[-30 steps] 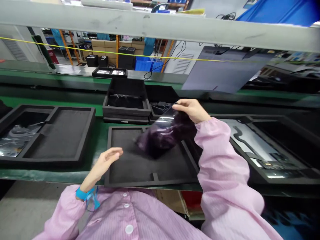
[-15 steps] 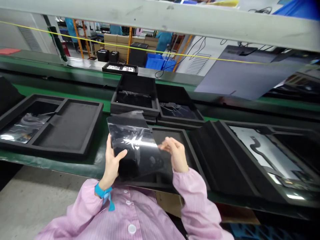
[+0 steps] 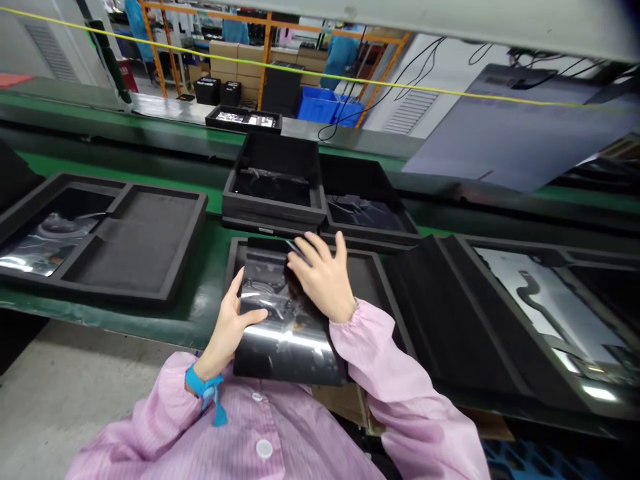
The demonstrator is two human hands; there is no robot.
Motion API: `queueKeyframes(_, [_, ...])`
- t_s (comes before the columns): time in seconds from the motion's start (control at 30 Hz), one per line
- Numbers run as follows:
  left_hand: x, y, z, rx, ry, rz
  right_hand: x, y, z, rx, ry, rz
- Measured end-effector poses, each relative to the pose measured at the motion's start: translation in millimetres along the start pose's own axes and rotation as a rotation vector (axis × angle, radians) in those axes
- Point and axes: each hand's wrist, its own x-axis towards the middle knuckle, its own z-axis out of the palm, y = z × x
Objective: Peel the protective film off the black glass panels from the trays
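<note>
A glossy black screen panel (image 3: 285, 347) with clear film on its face lies tilted in front of me, above a black foam tray (image 3: 365, 267). My left hand (image 3: 231, 327) grips its left edge, thumb on the face and the other fingers mostly behind it. Across the panel's upper right part, my right hand (image 3: 325, 277) is laid with its fingers stretched and apart. The fingertips are at the film near the top edge; whether they press on it I cannot tell.
To the left, a two-compartment foam tray (image 3: 135, 240) holds a film-covered panel (image 3: 55, 230). Two more foam trays with panels, a stacked one (image 3: 275, 207) and its neighbour (image 3: 370, 233), stand behind. On the right is an opened device (image 3: 545, 313). A yellow cord (image 3: 280, 67) crosses above.
The panel has been lowered and turned flatter over the tray. My right hand has moved from beside its right edge, fingers bent, up onto its upper part with fingers spread.
</note>
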Motion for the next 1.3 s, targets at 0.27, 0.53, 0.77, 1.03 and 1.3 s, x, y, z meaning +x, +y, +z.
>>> queueKeyframes(0.27, [15,5,-25.0,0.021,-0.034,0.058,-51,34,-19,0.824,-0.045,-0.289])
queueKeyframes(0.53, [-15,23,-12.1,0.065,-0.209,0.171,-70,58,-22,1.197,0.135,-0.072])
queueKeyframes(0.77, [-33,34,-4.3,0.061,-0.288,0.159,-78,55,-34,1.149,0.191,-0.078])
queueKeyframes(1.03, [-41,39,-6.2,0.169,-0.175,0.132,-84,44,-59,0.821,0.137,-0.049])
queueKeyframes(1.3, [-2,26,-19.3,0.092,-0.197,-0.001,-47,-6,-78,0.425,-0.219,-0.368])
